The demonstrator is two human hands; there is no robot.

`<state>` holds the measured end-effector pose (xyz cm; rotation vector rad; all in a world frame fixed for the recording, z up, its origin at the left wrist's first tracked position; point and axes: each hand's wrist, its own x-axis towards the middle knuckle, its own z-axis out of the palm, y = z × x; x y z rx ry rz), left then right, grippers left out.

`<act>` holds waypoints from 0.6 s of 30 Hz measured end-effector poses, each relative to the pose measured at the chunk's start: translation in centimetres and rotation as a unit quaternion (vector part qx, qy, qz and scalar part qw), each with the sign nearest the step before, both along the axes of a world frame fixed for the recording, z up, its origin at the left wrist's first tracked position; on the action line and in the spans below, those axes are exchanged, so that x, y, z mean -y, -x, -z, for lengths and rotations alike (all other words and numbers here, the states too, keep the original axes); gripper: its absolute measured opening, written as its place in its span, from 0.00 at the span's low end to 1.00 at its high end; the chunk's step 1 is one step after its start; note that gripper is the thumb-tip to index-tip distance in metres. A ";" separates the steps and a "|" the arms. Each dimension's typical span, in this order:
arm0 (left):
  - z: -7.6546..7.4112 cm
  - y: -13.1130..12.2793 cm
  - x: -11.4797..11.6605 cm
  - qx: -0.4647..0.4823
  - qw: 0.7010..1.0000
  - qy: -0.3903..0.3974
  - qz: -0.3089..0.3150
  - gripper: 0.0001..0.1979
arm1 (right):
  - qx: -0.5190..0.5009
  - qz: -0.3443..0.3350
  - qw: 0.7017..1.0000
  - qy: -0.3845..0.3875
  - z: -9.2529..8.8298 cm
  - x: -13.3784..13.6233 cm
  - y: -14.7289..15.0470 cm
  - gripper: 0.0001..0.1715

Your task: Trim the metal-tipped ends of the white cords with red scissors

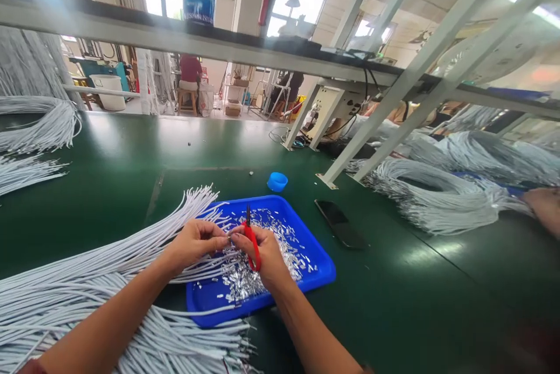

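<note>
Small piece: at the centre of the frame, a tiny item [229,238] sits between your fingertips, too small to identify.
Left hand: your left hand [192,244] is nearly closed, thumb and forefinger pinched on that item.
Right hand: your right hand [270,254] is curled around red-handled snips [249,236], blades up, its fingertips meeting your left ones at the item.
Tray: beneath both hands, a blue tray [322,279] holds loose metal bits [245,283].
Cables: white cables [118,251] run from the lower left, some ends over the tray.
Bench: right of centre on the green bench [394,286] lies a phone [339,223]; a blue cap [277,182] sits above the tray.
</note>
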<state>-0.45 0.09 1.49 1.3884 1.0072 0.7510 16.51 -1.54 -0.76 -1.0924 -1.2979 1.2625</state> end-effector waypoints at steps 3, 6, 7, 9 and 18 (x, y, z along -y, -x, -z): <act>0.1 -0.4 0.2 -0.066 0.997 -0.028 -0.004 0.14 | 0.079 0.029 0.994 -0.071 0.6 0.3 0.4 0.14; 0.3 -0.6 0.2 -0.223 0.964 -0.124 -0.073 0.11 | 0.238 0.077 0.940 -0.233 1.0 0.7 0.7 0.14; 0.4 -0.5 0.0 -0.275 0.943 -0.159 -0.098 0.11 | 0.267 0.082 0.921 -0.271 1.0 0.7 0.9 0.14; 0.3 -0.3 -0.4 -0.326 0.916 -0.208 -0.105 0.11 | 0.232 0.087 0.931 -0.269 0.6 0.5 0.8 0.13; -1.8 1.3 -0.3 -0.453 0.838 -0.276 0.130 0.40 | -0.041 0.254 0.965 -0.059 1.5 -3.2 -5.3 0.19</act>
